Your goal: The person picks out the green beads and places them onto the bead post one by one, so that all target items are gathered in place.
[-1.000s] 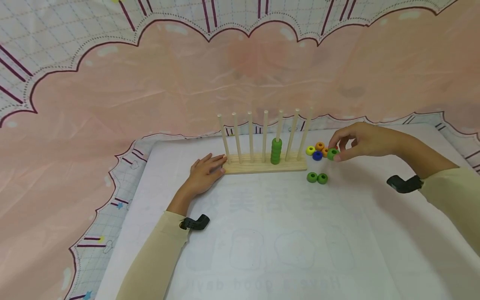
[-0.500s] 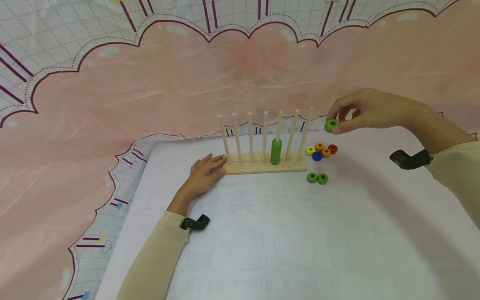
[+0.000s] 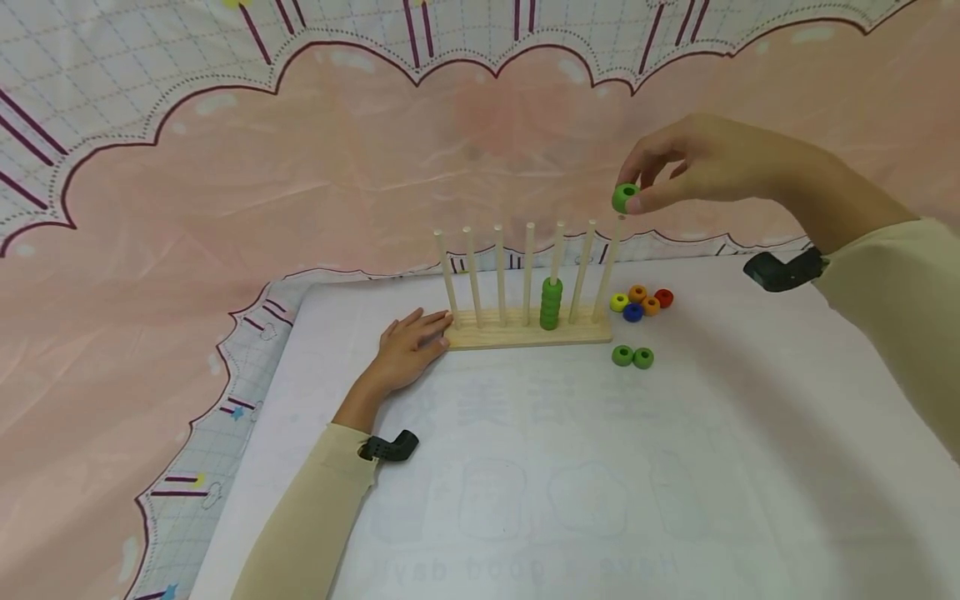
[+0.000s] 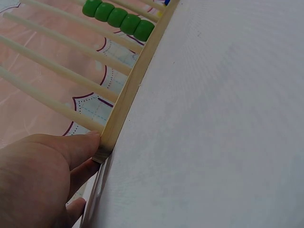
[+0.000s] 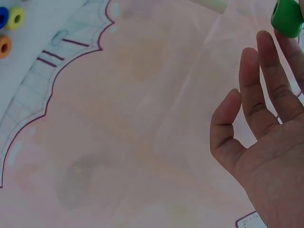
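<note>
In the head view, a wooden peg abacus point(image 3: 517, 332) stands on the white surface with several bare upright pegs. A stack of green beads point(image 3: 551, 303) sits on the third peg from the right. My left hand point(image 3: 405, 350) holds the abacus's left end; in the left wrist view the thumb point(image 4: 80, 147) lies on the base beside the end peg. High at the right, my right hand point(image 3: 712, 162) pinches a green bead point(image 3: 626, 198) between thumb and fingers. That bead is just above the tip of the rightmost peg point(image 3: 609, 267), its hole showing.
Right of the abacus lies a cluster of loose beads: a yellow bead point(image 3: 618, 302), a blue bead point(image 3: 633, 312), two orange ones point(image 3: 637, 293) and a red bead point(image 3: 663, 297). Two green beads point(image 3: 622, 356) lie nearer to me. A pink patterned cloth point(image 3: 337, 167) hangs behind.
My right hand has lifted the green bead from beside the loose beads, then carried it up and left to the rightmost peg's top. The left hand and abacus have stayed put.
</note>
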Demonstrator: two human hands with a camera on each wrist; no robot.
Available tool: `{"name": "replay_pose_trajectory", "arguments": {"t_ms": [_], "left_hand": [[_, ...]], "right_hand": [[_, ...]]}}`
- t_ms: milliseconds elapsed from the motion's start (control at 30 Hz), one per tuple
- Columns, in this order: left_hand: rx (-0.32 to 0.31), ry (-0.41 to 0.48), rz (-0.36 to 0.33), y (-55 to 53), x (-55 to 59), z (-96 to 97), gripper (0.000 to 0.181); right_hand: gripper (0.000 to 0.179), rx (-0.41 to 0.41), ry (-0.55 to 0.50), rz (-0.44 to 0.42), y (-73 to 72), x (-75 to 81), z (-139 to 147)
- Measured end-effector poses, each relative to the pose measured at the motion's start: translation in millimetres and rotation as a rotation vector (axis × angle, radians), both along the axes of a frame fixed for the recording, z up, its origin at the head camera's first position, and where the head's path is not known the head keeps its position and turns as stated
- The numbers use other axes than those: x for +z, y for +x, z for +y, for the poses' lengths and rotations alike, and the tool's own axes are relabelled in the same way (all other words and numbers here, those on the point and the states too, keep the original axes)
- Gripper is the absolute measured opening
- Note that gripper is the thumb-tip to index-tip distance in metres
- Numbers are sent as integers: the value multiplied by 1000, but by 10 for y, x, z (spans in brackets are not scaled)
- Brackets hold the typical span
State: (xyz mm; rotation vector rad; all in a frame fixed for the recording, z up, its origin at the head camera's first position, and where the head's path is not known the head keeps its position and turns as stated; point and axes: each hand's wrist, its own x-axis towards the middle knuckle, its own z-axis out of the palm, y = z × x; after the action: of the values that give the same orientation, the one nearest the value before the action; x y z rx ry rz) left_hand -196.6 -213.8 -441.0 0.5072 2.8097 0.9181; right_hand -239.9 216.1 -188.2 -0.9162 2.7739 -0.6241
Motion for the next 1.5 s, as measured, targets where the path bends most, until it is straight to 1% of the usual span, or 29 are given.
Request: {"name": "replay_pose_trajectory", "arguments": {"t_ms": [167,300,500,733,900,1000,1500], "left_hand": [[1,-1,-7,-7,-9,-7,50],[2,6,-10,-14,-18,-8,50],[5,14,-11,-19,-26,-10,50],[2,9,-7,-23,-18,-6,50],[3,8,-9,-26,-16,-3,50],[4,8,-11,-27,-14,-4,50],[0,4,-4,-34,-12,-7,50]], "right_hand": [[27,-3,-6,-12,-65,44,-164],[27,7,-22,-19,-107,30,-270],[27,39,-43,-56,-168,-55,-438],[28,58,-37,-118,-253,-185,-589],[25,63,-23,-149,-294,-257,-638],[27,63,-12,-169,-306,-287,-649],[36,35,34,-220,-290,-310,-660]]}}
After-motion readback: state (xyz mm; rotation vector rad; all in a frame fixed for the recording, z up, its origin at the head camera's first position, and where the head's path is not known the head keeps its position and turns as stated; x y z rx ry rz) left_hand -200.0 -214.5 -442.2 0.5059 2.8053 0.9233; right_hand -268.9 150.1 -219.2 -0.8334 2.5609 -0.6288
